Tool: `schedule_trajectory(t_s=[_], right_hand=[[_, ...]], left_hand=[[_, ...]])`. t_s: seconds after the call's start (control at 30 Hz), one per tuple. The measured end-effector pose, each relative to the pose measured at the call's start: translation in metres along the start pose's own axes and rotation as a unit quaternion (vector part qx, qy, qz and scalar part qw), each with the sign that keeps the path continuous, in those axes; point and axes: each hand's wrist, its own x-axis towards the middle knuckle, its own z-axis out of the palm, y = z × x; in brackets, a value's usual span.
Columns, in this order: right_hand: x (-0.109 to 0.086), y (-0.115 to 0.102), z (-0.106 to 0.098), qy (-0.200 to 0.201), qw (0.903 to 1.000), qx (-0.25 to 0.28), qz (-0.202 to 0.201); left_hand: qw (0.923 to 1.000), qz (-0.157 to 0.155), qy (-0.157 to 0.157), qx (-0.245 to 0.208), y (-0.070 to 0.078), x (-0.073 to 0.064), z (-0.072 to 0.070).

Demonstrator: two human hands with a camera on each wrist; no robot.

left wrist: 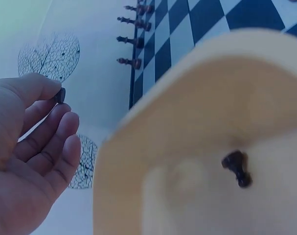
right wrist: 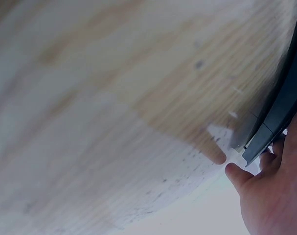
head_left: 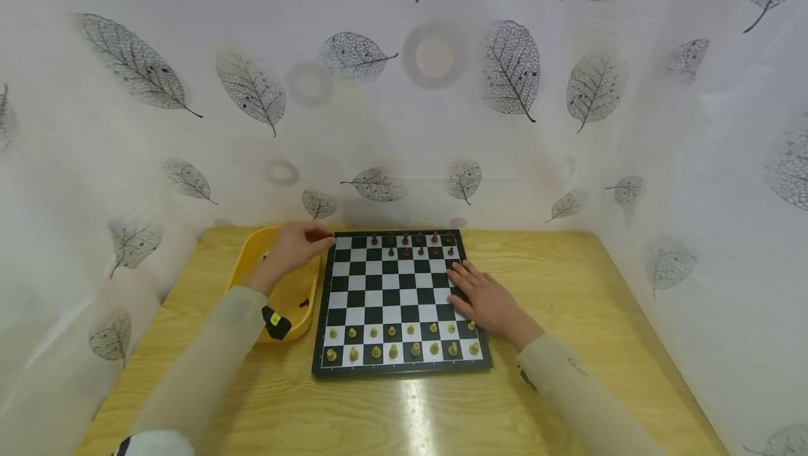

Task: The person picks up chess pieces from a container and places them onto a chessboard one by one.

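A black-and-white chessboard (head_left: 391,280) lies flat on the table. At its far left corner my left hand (head_left: 289,251) pinches a dark chess piece (left wrist: 61,95) between thumb and fingertips; the fingers cover most of it. My right hand (head_left: 495,303) rests on the board's right edge, fingers extended. Dark reddish chess pieces (head_left: 420,238) stand on the right part of the two far rows. Two rows of gold chess pieces (head_left: 393,351) fill the near side. Left of the board sits a yellow bin (head_left: 287,305), with a dark chess pawn (left wrist: 239,169) lying inside.
The wooden table (head_left: 555,280) extends right of the board and in front of it. A white curtain (head_left: 404,133) with leaf prints hangs behind the table and along both sides. The bin's raised wall (left wrist: 119,171) stands close beside the left hand.
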Motion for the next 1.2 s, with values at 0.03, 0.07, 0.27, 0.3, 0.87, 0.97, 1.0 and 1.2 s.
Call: schedule_trajectory(t_s=[0.03, 0.07, 0.27, 0.3, 0.87, 0.97, 1.0, 1.2], right_hand=[[0.0, 0.0, 0.0, 0.001, 1.0, 0.0, 0.0], [0.0, 0.0, 0.0, 0.001, 1.0, 0.0, 0.0], [0.0, 0.0, -0.001, 0.01, 0.9999, -0.001, -0.001], [0.0, 0.0, -0.001, 0.01, 0.9999, -0.001, -0.002], [0.0, 0.003, 0.004, 0.015, 0.9999, -0.001, -0.001], [0.0, 0.002, 0.004, 0.015, 0.9999, 0.002, -0.002], [0.0, 0.002, 0.004, 0.015, 0.9999, 0.002, -0.003], [0.001, 0.003, 0.005, 0.011, 0.9999, 0.001, -0.001]], left_hand=[[1.0, 0.003, 0.0, 0.001, 0.002, 0.002, 0.002], [1.0, 0.006, 0.001, 0.002, 0.005, 0.003, 0.003], [0.9998, 0.021, 0.002, -0.001, 0.015, 0.013, 0.012], [0.9998, 0.022, 0.003, 0.003, 0.016, 0.015, 0.013], [0.9987, 0.022, -0.036, 0.03, 0.032, 0.035, 0.051], [0.9984, 0.022, -0.039, 0.035, 0.032, 0.037, 0.058], [0.9983, 0.023, -0.038, 0.037, 0.031, 0.038, 0.06], [0.9983, 0.023, -0.044, 0.029, 0.028, 0.041, 0.072]])
